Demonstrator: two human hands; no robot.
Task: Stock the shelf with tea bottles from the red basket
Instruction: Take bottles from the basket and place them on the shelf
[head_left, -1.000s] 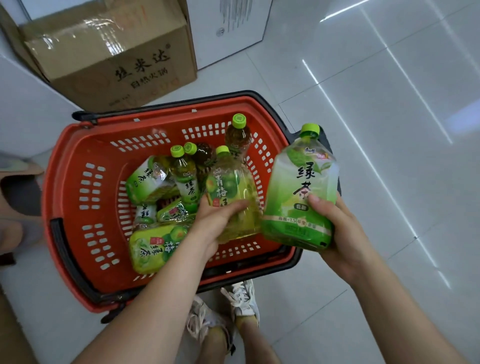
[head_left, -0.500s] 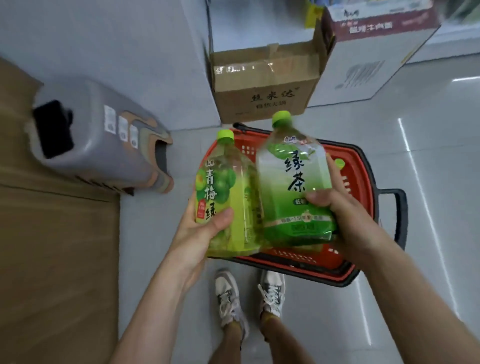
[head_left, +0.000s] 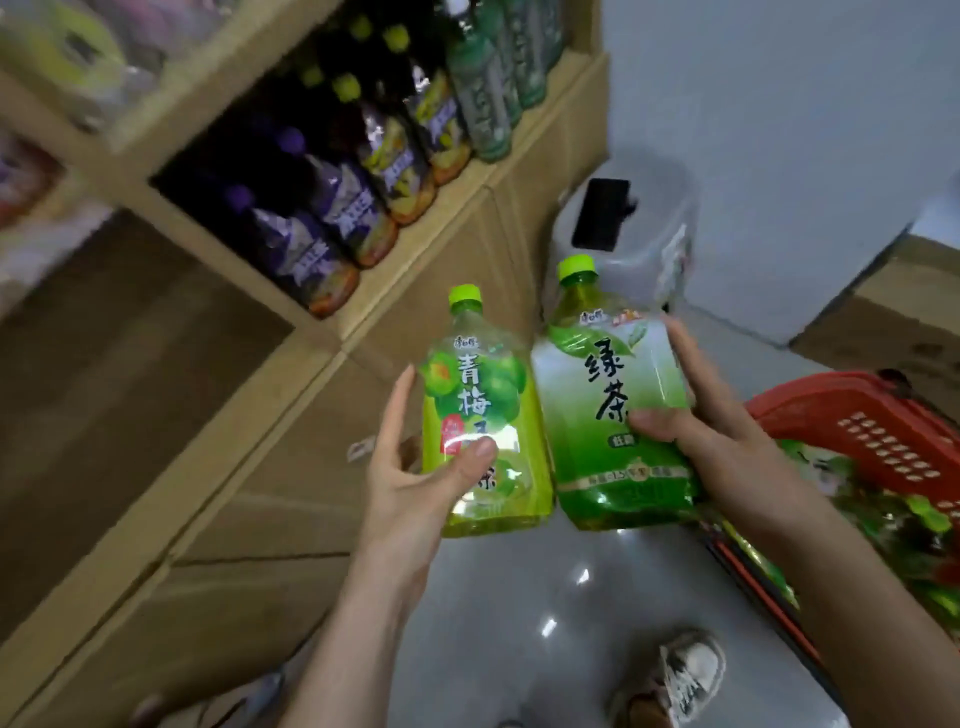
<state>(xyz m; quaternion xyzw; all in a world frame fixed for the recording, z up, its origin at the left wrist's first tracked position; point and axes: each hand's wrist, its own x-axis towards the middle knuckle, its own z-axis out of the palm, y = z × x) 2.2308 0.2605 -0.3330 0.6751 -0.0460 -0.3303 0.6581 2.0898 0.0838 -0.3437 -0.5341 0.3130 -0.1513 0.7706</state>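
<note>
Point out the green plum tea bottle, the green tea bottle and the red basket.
green plum tea bottle (head_left: 480, 415): head view, on the front label.
green tea bottle (head_left: 597, 395): head view, on the front label.
red basket (head_left: 852, 410): head view, on the perforated side wall.

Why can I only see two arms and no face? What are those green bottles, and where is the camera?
The camera sits on a person's head and looks down, so you see only their arms. The left hand holds a yellow-green tea bottle. The right hand holds a darker green tea bottle. Both have green caps. At the right is the red basket with more bottles inside. Up on the left is a wooden shelf already holding dark bottles. Below, one shoe stands on the shiny floor.
</note>
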